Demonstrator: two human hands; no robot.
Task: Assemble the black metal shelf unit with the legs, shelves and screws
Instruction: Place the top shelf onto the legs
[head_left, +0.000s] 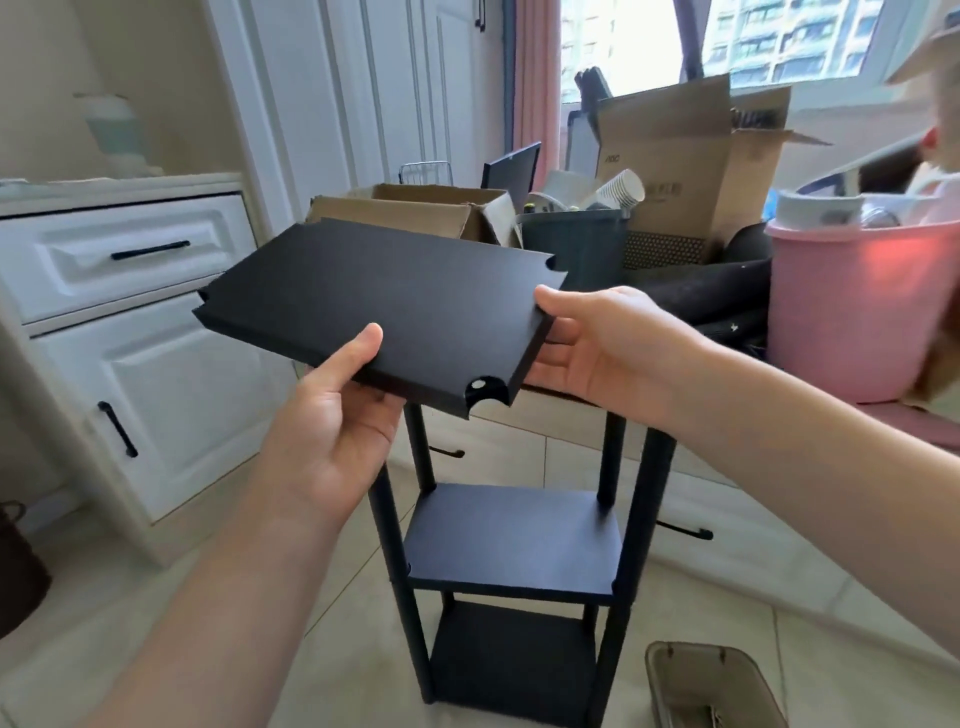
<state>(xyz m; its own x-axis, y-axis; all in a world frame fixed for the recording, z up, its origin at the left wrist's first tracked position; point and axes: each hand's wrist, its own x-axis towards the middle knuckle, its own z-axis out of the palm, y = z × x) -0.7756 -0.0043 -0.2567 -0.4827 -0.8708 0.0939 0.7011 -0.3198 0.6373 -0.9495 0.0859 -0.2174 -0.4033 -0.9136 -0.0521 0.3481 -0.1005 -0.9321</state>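
A loose black shelf panel (374, 301) with notched corners is held tilted in the air above the half-built shelf unit (511, 540). My left hand (332, 421) grips its near long edge, thumb on top and fingers underneath. At the panel's right short edge my right hand (602, 343) holds it the same way. The unit stands on the floor below with two shelves fixed between black legs (644, 499) that rise toward the panel. A screw hole shows in the panel's near corner notch (477, 385).
White cabinets with black handles (150, 250) stand at left. Behind the unit are cardboard boxes (670, 156), a dark bin (571, 244) and a pink tub (857, 306). A small clear tray (711, 686) lies on the tiled floor at lower right, and a black bar (685, 531) lies beside the unit.
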